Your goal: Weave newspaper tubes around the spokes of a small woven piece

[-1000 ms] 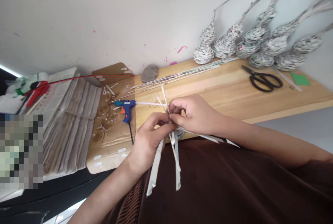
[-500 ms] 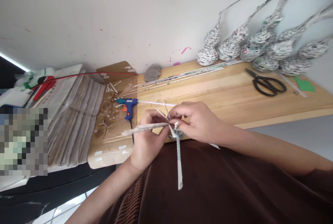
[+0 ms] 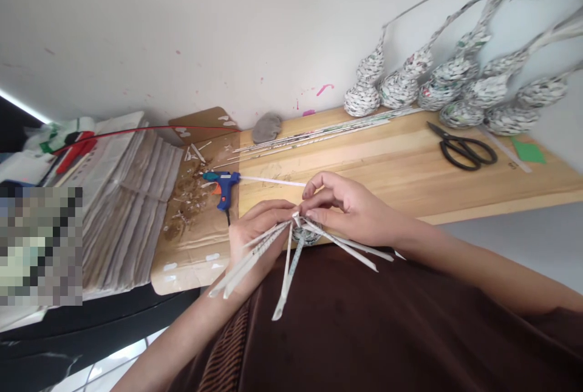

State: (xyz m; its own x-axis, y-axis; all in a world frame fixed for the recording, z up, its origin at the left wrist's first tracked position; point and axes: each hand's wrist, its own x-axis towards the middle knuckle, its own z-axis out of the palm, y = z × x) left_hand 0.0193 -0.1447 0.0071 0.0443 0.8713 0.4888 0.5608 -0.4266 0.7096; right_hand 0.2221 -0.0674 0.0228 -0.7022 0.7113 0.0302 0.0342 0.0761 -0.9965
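Observation:
Between my hands is a small piece woven from rolled newspaper point(image 3: 307, 234), at the table's front edge above my lap. Several loose paper tubes point(image 3: 291, 270) fan out from its top toward me, to both sides. My left hand point(image 3: 262, 231) is closed around the left side of the piece, its fingertips partly behind the tubes. My right hand point(image 3: 339, 206) pinches at the top of the piece from the right, thumb and fingers on a paper tube. The lower part of the woven piece is mostly hidden.
A blue glue gun point(image 3: 223, 185) lies on stained cardboard point(image 3: 182, 264) at left, beside stacked newspapers point(image 3: 132, 209). Thin paper sticks point(image 3: 314, 134) and a grey stone point(image 3: 266, 128) lie along the wall. Black scissors point(image 3: 464, 149) and several gourd-shaped woven pieces point(image 3: 362, 99) are at right.
The paper tubes have swung round and now spread toward me on both sides. My left hand has turned flatter over the piece; my right hand has shifted slightly.

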